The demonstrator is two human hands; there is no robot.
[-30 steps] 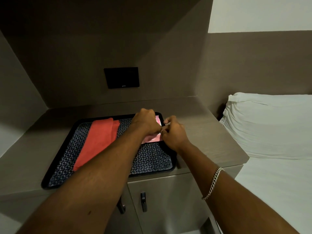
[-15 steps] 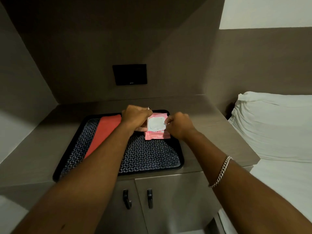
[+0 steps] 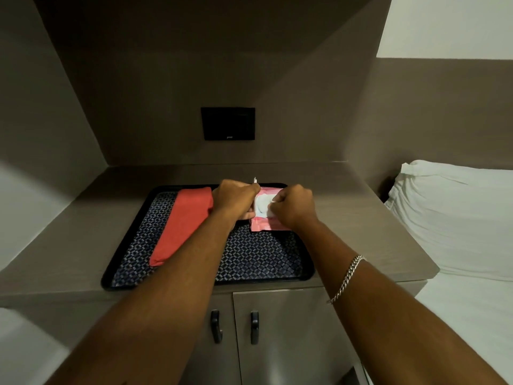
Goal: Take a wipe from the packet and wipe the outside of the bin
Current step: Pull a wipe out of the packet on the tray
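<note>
A pink wipe packet [image 3: 263,225] lies at the back right of a black patterned tray [image 3: 249,259]. Its flap [image 3: 254,181] is peeled up to the left, and my left hand [image 3: 236,198] pinches that flap and holds the packet's left edge. The white opening of the packet [image 3: 262,202] shows between my hands. My right hand [image 3: 293,208] rests on the packet with its fingers closed at the opening, pinching white wipe material. No bin is in view.
A folded red cloth [image 3: 183,223] lies along the tray's left side. The tray sits on a brown cabinet top [image 3: 361,232] with two door handles [image 3: 234,326] below. A black wall panel [image 3: 227,123] is behind. A bed with a white pillow [image 3: 455,215] is to the right.
The packet's flap has been peeled open to the left by my left hand. My right hand has moved onto the exposed white opening. The camera view shifted slightly.
</note>
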